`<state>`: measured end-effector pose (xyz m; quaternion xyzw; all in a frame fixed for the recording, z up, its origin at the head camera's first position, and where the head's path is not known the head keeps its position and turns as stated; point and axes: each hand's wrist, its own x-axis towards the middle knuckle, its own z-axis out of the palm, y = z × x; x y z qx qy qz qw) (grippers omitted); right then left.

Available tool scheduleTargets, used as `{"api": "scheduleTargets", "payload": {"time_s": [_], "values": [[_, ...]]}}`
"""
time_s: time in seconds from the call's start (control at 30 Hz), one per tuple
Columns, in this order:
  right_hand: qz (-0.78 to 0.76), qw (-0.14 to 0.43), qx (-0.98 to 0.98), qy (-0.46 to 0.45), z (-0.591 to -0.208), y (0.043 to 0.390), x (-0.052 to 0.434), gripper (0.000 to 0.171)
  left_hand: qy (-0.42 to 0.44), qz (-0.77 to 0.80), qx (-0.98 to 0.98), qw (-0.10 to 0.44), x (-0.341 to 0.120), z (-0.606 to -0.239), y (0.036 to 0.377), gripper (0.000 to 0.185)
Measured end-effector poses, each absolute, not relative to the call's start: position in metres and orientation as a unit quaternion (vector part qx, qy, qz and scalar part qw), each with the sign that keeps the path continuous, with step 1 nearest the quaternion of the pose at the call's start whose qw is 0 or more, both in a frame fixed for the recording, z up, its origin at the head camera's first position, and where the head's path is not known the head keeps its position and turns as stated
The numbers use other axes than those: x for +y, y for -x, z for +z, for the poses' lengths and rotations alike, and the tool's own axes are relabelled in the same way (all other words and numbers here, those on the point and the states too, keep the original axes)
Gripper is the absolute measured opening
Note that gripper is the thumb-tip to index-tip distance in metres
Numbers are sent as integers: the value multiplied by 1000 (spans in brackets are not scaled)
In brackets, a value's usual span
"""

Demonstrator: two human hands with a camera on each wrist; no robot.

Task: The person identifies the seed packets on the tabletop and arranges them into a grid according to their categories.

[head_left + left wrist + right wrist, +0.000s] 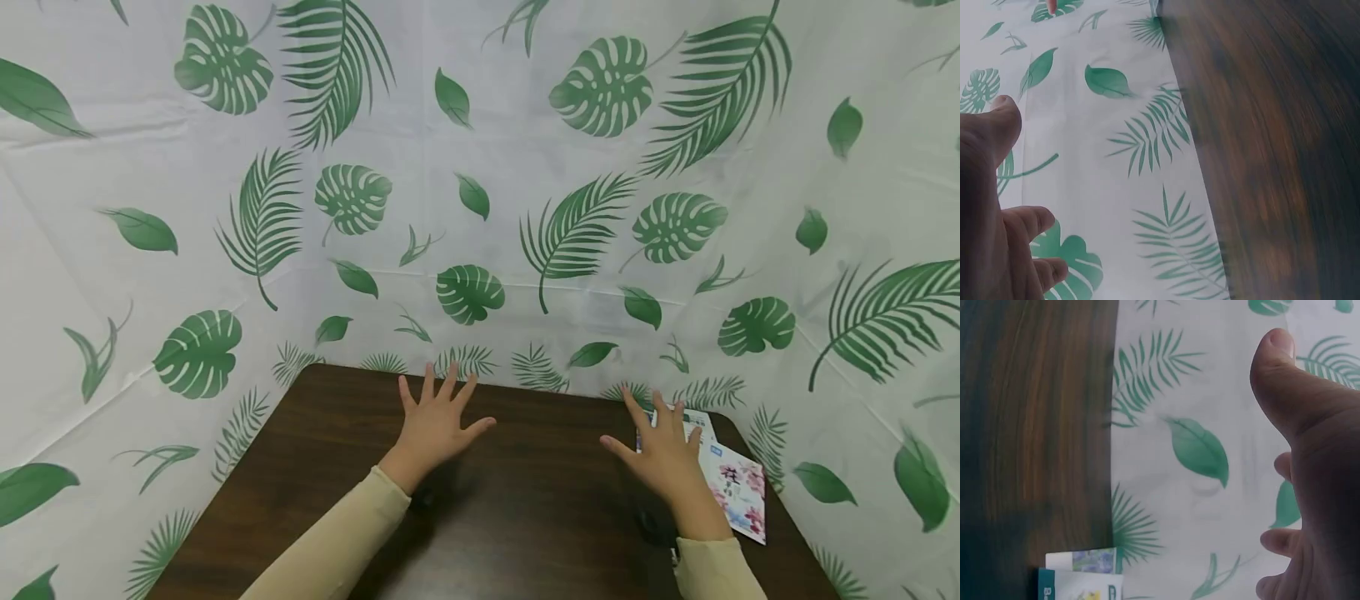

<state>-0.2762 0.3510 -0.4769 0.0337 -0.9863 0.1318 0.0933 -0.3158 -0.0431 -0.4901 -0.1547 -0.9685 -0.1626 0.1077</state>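
My left hand (432,429) is held over the dark wooden table with its fingers straight and spread, and it holds nothing. Over the table's right side, my right hand (663,458) is spread the same way, also with nothing in it. Beneath and beside the right hand lie flat printed packets; the front one (742,492) is white with pink flowers and dark characters. Another packet (701,423) lies behind, partly hidden by the fingers. In the right wrist view, a packet with a green edge (1088,586) shows at the bottom.
The dark brown table (517,492) has its far edge against a white cloth (510,150) printed with green leaves. This cloth also runs along the left and right sides. Small dark objects or shadows below both wrists are too unclear to tell.
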Motion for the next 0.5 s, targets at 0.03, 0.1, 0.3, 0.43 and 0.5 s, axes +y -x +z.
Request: {"api": "scheduleTargets", "payload": {"time_s": [0.03, 0.1, 0.3, 0.43, 0.5], "values": [[133, 92, -986, -32, -478, 274, 352, 106, 155, -162, -969, 104, -41, -491, 315, 91], [135, 87, -987, -28, -482, 270, 355, 107, 156, -159, -970, 96, -36, -493, 315, 92], [145, 86, -986, -12, -492, 258, 363, 107, 166, -163, -968, 96, -23, -500, 313, 91], [149, 85, -985, 3, -499, 250, 371, 105, 176, -166, -966, 88, -13, -504, 313, 92], [153, 82, -985, 10, -504, 247, 376, 104, 180, -167, -966, 86, -8, -505, 313, 93]]}}
